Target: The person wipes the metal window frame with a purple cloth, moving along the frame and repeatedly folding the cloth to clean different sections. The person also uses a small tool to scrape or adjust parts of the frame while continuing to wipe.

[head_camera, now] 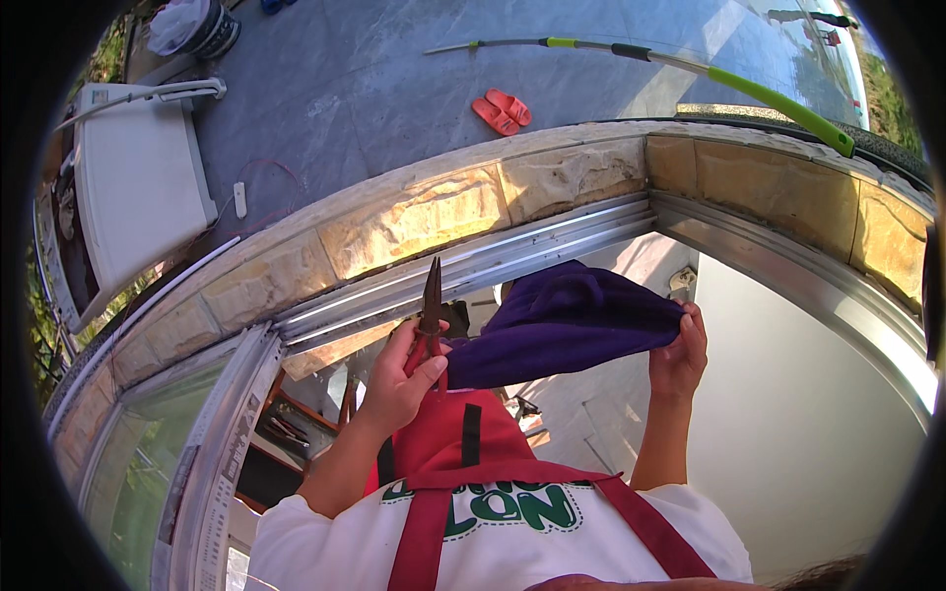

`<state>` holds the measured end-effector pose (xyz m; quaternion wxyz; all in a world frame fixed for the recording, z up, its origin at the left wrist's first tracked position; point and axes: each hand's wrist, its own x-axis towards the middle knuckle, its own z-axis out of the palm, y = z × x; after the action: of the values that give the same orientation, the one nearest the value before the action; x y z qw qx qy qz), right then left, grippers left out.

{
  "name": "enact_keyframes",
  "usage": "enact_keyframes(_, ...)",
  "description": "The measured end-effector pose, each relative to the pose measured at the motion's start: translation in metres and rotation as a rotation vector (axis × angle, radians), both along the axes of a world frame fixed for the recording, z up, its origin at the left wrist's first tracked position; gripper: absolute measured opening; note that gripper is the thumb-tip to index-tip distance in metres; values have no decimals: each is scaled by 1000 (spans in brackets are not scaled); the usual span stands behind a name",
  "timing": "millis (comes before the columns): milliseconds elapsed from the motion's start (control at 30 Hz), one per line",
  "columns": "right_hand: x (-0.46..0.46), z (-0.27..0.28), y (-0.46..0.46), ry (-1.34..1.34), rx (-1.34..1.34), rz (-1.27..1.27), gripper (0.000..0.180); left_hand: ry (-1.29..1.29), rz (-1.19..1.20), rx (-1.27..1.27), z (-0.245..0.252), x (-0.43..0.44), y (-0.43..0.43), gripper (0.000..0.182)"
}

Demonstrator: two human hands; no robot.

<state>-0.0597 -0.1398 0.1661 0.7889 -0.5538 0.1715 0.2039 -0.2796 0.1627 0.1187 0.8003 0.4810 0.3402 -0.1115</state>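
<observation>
My left hand [406,377] grips long-nose pliers [429,318] with red handles, their dark jaws pointing up and away from me. The same hand also has the near left end of a dark purple cloth [562,325] at its fingers. At the cloth's far right end, my right hand [680,343] pinches a corner between thumb and fingers. Between both hands the cloth is stretched and folded, in front of the aluminium window track [473,258]. Whether the plier jaws are fully closed is hard to tell.
Beyond the track runs a stone-block sill [414,221]. A sliding glass window [155,451] stands at left, a white wall [798,414] at right. Outside lie red slippers [502,111], a green-handled telescopic pole [776,100], a white cabinet-like object [140,192] and a bucket [211,33].
</observation>
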Motion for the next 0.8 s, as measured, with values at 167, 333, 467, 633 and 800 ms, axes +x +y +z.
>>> enact_keyframes(167, -8, 20, 22, -169, -160, -138, 14, 49, 190, -103, 29, -13, 15, 39)
enact_keyframes(333, 3, -74, 43, -26, -425, -339, 12, 76, 302, 46, -18, -2, 0, 38)
enact_keyframes(467, 12, -140, 49, -270, -848, 12, 10, 75, 296, 171, -55, -9, -7, 38)
enact_keyframes(633, 11, -160, 62, -666, -1378, 454, 21, 90, 182, 320, -74, -19, -3, 33)
enact_keyframes(800, 25, -150, 86, -333, -1199, 631, 30, 115, 165, 314, -77, -18, -3, 34)
